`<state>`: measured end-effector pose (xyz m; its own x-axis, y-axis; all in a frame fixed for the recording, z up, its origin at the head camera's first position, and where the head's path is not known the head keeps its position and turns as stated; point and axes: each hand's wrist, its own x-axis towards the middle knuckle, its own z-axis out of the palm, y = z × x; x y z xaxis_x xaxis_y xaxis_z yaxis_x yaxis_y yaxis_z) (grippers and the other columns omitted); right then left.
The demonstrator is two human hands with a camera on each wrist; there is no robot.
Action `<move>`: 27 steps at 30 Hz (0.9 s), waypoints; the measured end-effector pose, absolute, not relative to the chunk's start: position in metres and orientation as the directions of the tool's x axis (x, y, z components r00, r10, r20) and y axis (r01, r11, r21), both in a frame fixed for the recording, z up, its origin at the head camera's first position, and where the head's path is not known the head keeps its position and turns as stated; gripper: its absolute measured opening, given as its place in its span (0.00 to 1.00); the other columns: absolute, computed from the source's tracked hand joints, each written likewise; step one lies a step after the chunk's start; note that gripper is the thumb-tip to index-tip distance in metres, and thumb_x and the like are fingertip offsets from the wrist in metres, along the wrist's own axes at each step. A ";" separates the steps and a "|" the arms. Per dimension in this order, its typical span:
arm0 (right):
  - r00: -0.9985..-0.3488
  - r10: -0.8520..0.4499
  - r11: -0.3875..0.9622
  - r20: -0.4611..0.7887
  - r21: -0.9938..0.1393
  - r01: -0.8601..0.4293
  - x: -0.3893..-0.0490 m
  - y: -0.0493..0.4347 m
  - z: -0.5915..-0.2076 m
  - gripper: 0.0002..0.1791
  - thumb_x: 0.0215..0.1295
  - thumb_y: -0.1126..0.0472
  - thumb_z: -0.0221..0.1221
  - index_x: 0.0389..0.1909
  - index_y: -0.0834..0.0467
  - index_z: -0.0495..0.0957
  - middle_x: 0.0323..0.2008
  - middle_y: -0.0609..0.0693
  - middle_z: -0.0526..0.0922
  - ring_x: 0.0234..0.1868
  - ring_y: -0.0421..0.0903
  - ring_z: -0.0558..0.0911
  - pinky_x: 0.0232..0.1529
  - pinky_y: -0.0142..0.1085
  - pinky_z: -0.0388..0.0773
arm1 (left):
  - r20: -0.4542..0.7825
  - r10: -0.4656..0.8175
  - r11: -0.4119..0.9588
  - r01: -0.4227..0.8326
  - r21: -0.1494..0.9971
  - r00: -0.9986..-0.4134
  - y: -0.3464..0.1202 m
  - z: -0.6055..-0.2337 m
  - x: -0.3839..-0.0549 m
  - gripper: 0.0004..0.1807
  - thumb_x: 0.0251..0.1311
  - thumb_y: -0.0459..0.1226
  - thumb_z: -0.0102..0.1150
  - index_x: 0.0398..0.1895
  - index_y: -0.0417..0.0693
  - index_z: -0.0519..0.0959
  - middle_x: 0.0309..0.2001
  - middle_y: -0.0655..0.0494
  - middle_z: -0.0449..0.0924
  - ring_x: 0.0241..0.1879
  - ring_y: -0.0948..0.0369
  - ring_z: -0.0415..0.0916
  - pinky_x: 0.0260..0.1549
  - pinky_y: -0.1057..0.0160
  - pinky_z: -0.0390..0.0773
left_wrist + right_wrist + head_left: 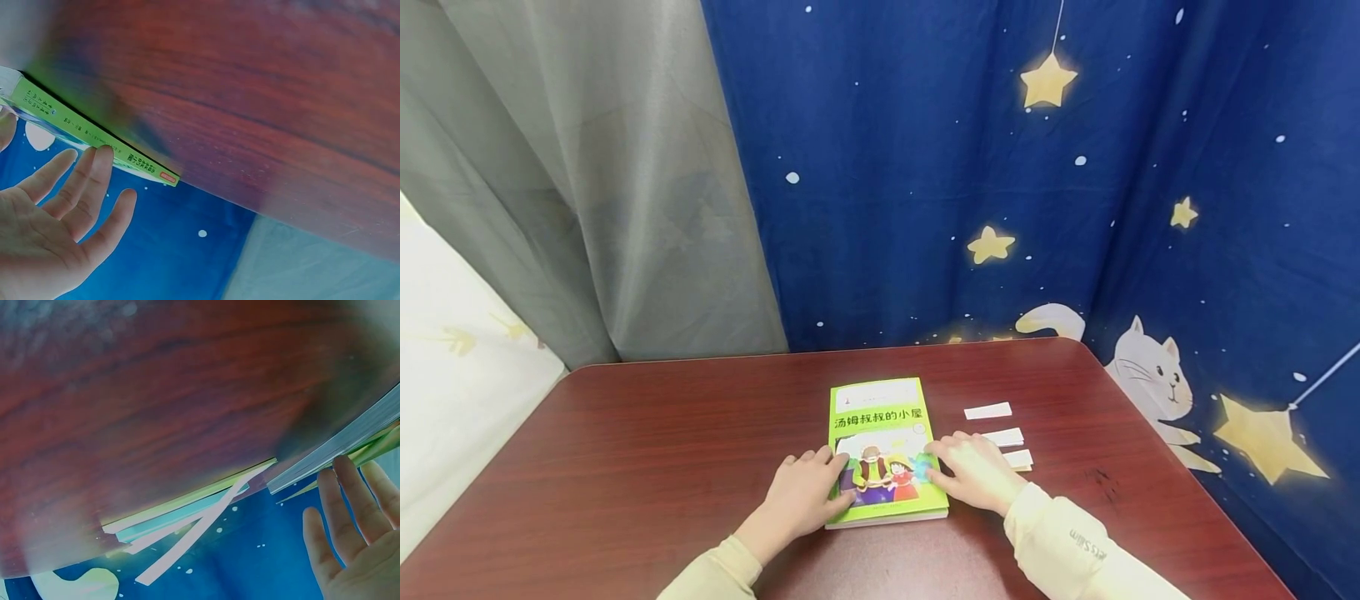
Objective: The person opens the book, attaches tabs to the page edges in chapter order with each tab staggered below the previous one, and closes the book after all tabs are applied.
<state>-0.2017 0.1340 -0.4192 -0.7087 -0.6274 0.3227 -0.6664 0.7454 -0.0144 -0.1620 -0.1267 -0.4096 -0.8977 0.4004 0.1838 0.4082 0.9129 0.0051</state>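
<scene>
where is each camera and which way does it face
Head: worn on head, facing forward and down at a green paperback book; left hand, right hand, cream sleeves show.
Left wrist: on that wrist, facing the book's spine; left hand shows.
Right wrist: on that wrist, facing its page edges; right hand shows.
Wrist views share book and red wooden table.

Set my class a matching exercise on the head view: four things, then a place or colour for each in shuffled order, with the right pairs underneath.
Things
1. book
2. paper strips
3. left hand
4. starry curtain

Places and colours
A. at the book's left edge
B. mainly blue
C. bright green cover
D. on the table, right of the book

Pairs: 1-C, 2-D, 3-A, 4-B
</scene>
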 end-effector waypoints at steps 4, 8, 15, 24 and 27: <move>-0.710 -0.630 0.743 0.315 -0.021 -0.669 -0.201 0.133 -0.421 0.16 0.54 0.48 0.61 0.41 0.52 0.79 0.30 0.44 0.79 0.31 0.43 0.76 0.28 0.36 0.72 | 0.195 0.405 0.912 0.410 -0.017 -0.893 -0.126 -0.411 -0.162 0.25 0.49 0.53 0.58 0.46 0.46 0.77 0.36 0.54 0.75 0.33 0.57 0.73 0.28 0.57 0.70; -0.718 -0.631 0.746 0.295 -0.024 -0.666 -0.201 0.133 -0.423 0.16 0.54 0.48 0.60 0.41 0.52 0.79 0.30 0.43 0.79 0.31 0.42 0.76 0.29 0.36 0.71 | 0.194 0.408 0.912 0.410 -0.030 -0.892 -0.126 -0.412 -0.162 0.25 0.49 0.53 0.58 0.44 0.46 0.78 0.34 0.54 0.73 0.31 0.57 0.72 0.28 0.58 0.70; -0.719 -0.641 0.740 0.269 -0.034 -0.672 -0.201 0.134 -0.424 0.16 0.55 0.49 0.61 0.41 0.52 0.79 0.29 0.43 0.79 0.31 0.42 0.75 0.28 0.35 0.71 | 0.197 0.414 0.909 0.415 -0.036 -0.889 -0.125 -0.412 -0.160 0.25 0.49 0.53 0.58 0.42 0.43 0.78 0.34 0.53 0.73 0.33 0.56 0.71 0.28 0.58 0.71; -0.714 -0.648 0.735 0.265 -0.025 -0.677 -0.202 0.133 -0.425 0.16 0.54 0.49 0.61 0.41 0.52 0.79 0.30 0.43 0.79 0.31 0.42 0.76 0.29 0.36 0.73 | 0.205 0.444 0.893 0.448 -0.029 -0.872 -0.123 -0.416 -0.161 0.24 0.47 0.52 0.59 0.41 0.43 0.78 0.34 0.52 0.73 0.32 0.57 0.70 0.26 0.58 0.72; -0.717 -0.648 0.737 0.257 -0.027 -0.676 -0.202 0.133 -0.425 0.16 0.54 0.49 0.61 0.41 0.52 0.79 0.29 0.43 0.79 0.31 0.42 0.76 0.29 0.36 0.73 | 0.196 0.451 0.890 0.455 -0.025 -0.871 -0.122 -0.417 -0.161 0.26 0.45 0.55 0.60 0.41 0.45 0.78 0.33 0.53 0.72 0.30 0.58 0.69 0.24 0.59 0.72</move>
<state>-0.2023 0.1332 -0.4252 -0.7171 -0.6480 0.2567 -0.6756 0.7368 -0.0273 -0.1611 -0.1219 -0.4167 -0.8708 0.4510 0.1957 0.4554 0.8900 -0.0248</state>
